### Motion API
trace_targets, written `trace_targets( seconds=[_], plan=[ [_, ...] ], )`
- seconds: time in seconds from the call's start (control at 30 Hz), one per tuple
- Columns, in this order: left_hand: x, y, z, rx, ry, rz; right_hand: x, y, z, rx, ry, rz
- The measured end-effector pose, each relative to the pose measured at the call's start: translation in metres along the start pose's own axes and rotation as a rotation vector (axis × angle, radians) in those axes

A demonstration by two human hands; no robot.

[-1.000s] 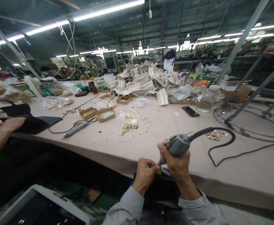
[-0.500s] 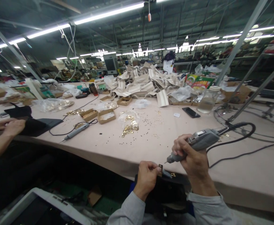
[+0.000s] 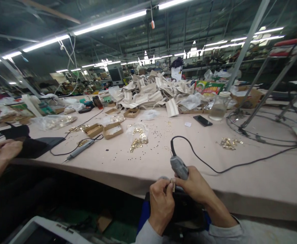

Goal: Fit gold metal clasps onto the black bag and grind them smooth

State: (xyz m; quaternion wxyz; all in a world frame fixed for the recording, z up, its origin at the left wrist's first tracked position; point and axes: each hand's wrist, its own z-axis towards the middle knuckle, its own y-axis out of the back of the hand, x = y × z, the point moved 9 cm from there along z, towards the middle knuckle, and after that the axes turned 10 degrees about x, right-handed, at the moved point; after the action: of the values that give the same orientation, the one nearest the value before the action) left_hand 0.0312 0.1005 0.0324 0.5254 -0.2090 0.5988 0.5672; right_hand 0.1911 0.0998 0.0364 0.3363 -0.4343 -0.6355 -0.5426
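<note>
My right hand [image 3: 194, 184] is wrapped round a grey electric screwdriver [image 3: 179, 166], whose cord end points up and away from me. Its tip is hidden behind my fingers. Close beside it, my left hand [image 3: 161, 196] is closed in a pinch on a small gold metal plate [image 3: 173, 185] at the table's front edge. The fingers of both hands nearly meet at this plate. Below them lies a dark item [image 3: 185, 205] over my lap, mostly hidden by my hands and too dark to make out.
Gold metal pieces [image 3: 139, 142] and several tiny dark bits lie mid-table, near small cardboard boxes [image 3: 113, 130]. Another screwdriver [image 3: 79, 150] rests at left, near a co-worker's hands [image 3: 8, 149] on black material. A phone [image 3: 202, 121], a jar [image 3: 219, 106] and more gold pieces [image 3: 228, 143] are at right.
My right hand has brought the screwdriver left and down to my left hand, turning it from slanted to steeper. The gold pieces at right, mostly covered before, are now visible. The view has shifted slightly.
</note>
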Motion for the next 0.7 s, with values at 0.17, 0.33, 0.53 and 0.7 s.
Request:
trace_targets(
  seconds=[0.17, 0.33, 0.53, 0.7],
  plan=[
    [-0.014, -0.008, -0.015, -0.077, -0.014, 0.319, 0.001, -0.002, 0.004, -0.008, -0.006, 0.05],
    [-0.009, -0.015, -0.023, -0.16, 0.018, 0.353, -0.004, -0.002, 0.002, -0.021, -0.013, 0.078],
    [-0.006, -0.019, -0.017, -0.151, 0.033, 0.281, -0.005, -0.002, 0.002, -0.024, 0.0, 0.122],
    [-0.003, -0.018, -0.021, -0.112, 0.034, 0.168, -0.004, -0.003, 0.001, -0.035, 0.017, 0.137]
  ],
)
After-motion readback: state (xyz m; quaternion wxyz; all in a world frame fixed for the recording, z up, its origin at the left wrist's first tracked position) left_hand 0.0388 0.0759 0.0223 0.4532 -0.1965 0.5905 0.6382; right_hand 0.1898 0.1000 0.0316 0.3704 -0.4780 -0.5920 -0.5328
